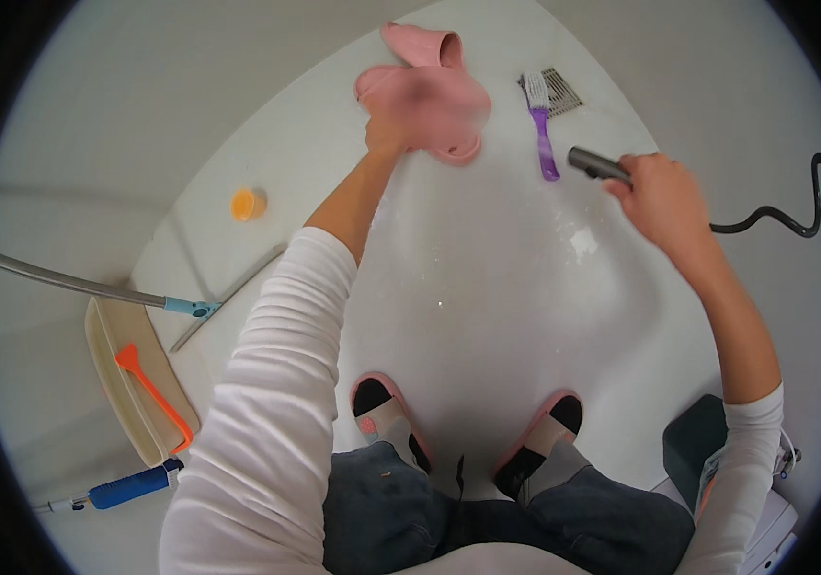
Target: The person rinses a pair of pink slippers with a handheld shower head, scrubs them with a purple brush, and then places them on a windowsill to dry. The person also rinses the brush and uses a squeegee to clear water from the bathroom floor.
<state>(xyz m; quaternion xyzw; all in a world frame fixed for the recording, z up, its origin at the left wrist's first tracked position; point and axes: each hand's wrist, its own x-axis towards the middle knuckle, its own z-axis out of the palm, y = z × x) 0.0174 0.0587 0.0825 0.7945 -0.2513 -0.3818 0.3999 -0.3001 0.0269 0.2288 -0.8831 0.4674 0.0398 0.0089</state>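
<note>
My left hand [387, 126] reaches forward and grips a pink clog-like shoe [457, 100], whose middle is blurred. Parts of other pink footwear show around it; one pink shoe [414, 44] lies behind, its opening facing right. In my right hand [665, 205] is a dark grey handheld sprayer [597, 165], its head pointing left towards the brush. A black coiled hose [766, 213] runs from behind that hand to the right wall. Between the shoes and the sprayer, a purple-handled brush [543, 147] with white bristles lies partly over the floor drain grate [565, 97].
Wet patches shine on the white floor [497, 287]. At left are an orange cup [247, 205], a floor squeegee [227, 297], a beige dustpan-like tray [110, 377], an orange long-handled scraper [155, 399] and a blue roller-shaped tool [130, 489]. A dark green bin [691, 445] stands at lower right.
</note>
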